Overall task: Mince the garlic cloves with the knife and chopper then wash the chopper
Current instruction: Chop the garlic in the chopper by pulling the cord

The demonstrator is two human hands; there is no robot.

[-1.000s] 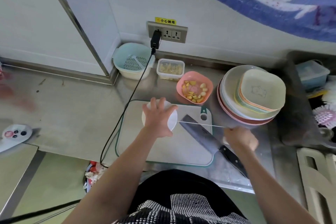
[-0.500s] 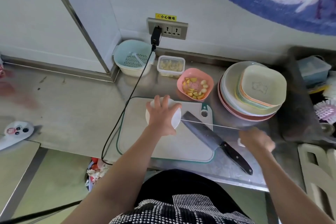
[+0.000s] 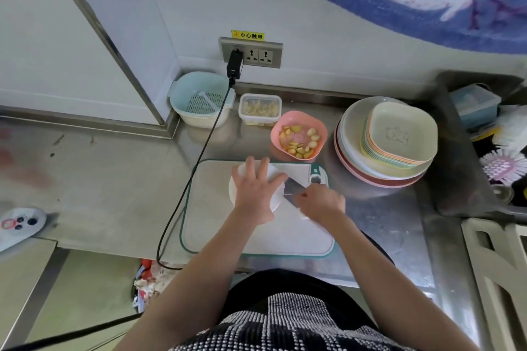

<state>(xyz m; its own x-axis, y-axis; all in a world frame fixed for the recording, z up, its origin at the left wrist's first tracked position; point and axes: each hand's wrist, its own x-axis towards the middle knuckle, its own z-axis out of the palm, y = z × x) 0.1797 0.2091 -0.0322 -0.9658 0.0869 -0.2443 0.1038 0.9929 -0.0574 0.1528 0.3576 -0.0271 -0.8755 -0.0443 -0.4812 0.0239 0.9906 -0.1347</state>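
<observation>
Two hands work over a cutting board (image 3: 285,239) with a green rim, lying on a steel counter (image 3: 108,179). The left hand (image 3: 256,194) lies flat on top of a round white chopper (image 3: 275,202), fingers spread and fairly straight, pressing down on its lid. The chopper stands on the far left part of the board. The right hand (image 3: 322,204) sits just beside the chopper on its right, fingers curled in; it appears to grip something small and white at its lower edge, but what that is cannot be told. A knife (image 3: 293,186) lies on the board with its broad blade showing between the two hands; its handle is hidden under the right hand.

Beyond the board, a pink bowl (image 3: 278,134) holds garlic cloves (image 3: 299,142), some yellowish and some pale. Left of the bowl stands a clear tub (image 3: 260,108) with chopped bits inside, and farther left a pale blue strainer basket (image 3: 199,100). A black cable (image 3: 196,168) runs from a wall socket (image 3: 251,53) down past the board's left edge. A stack of plates (image 3: 385,151) stands to the right of the bowl.
</observation>
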